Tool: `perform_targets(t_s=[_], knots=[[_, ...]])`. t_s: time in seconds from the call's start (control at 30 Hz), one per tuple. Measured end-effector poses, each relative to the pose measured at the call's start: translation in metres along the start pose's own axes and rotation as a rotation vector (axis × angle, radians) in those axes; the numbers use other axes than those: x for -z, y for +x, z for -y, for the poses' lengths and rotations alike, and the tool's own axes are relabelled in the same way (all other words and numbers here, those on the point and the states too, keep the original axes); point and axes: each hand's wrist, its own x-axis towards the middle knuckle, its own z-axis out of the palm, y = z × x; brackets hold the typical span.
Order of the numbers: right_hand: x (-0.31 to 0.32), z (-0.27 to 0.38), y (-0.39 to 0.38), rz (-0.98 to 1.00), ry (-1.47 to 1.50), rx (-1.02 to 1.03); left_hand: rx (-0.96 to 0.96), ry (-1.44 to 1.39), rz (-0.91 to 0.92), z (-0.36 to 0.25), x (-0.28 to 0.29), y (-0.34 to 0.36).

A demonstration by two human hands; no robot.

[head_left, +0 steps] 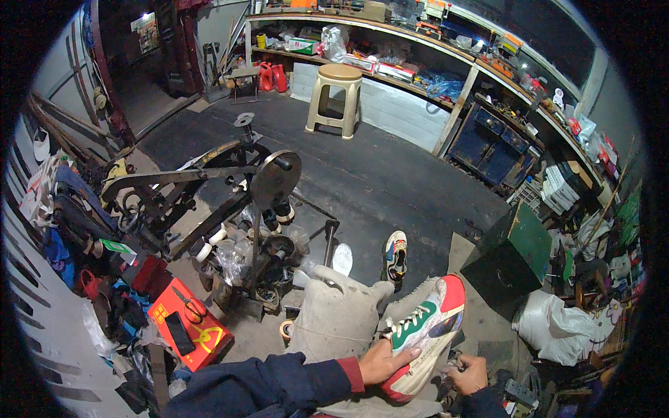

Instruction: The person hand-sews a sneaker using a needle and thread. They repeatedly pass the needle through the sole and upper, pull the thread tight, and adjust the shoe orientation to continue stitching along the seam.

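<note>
A white sneaker point(433, 340) with red toe and heel, a green side panel and pale laces is tilted over my lap. My left hand point(387, 362) is closed round its heel end, thumb pressed on the side wall. Close by the shoe's sole is my right hand point(465, 375), its fingers curled in a pinch; whatever sits between them is too small to name. Under the shoe a grey cloth point(331, 320) covers my lap. A second multicoloured sneaker point(395, 255) stands on the dark floor just beyond my knees.
On the left stands an iron machine with a round wheel point(276, 180). Beside it lies a red box point(209, 348) bearing scissors point(189, 306) and a black phone point(180, 332). To the right are a green metal box point(512, 247) and white sack point(557, 327). A stool point(336, 101) stands farther off.
</note>
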Motion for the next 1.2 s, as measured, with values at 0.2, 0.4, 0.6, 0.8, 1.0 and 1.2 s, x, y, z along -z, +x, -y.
perform_targets(t_s=[0.2, 0.4, 0.6, 0.8, 1.0, 1.2], knots=[[-0.003, -0.017, -0.046, -0.115, 0.763, -0.044, 0.065, -0.091, -0.019, 0.014, 0.007, 0.001], [-0.024, 0.043, -0.022, 0.297, 1.512, 0.127, 0.014, -0.142, 0.045, 0.027, 0.011, 0.004], [-0.002, 0.017, -0.045, -0.052, 1.799, 0.214, 0.045, -0.027, -0.089, 0.028, 0.008, -0.002], [-0.033, 0.026, -0.035, -0.343, 0.969, 0.054, 0.101, -0.078, -0.023, 0.029, 0.005, 0.0], [-0.057, 0.076, -0.014, -0.098, 0.993, -0.028, 0.096, 0.387, 0.113, -0.013, 0.028, -0.017], [-0.071, 0.072, -0.014, -0.147, 1.044, -0.056, -0.041, 0.07, -0.06, -0.051, 0.067, -0.049]])
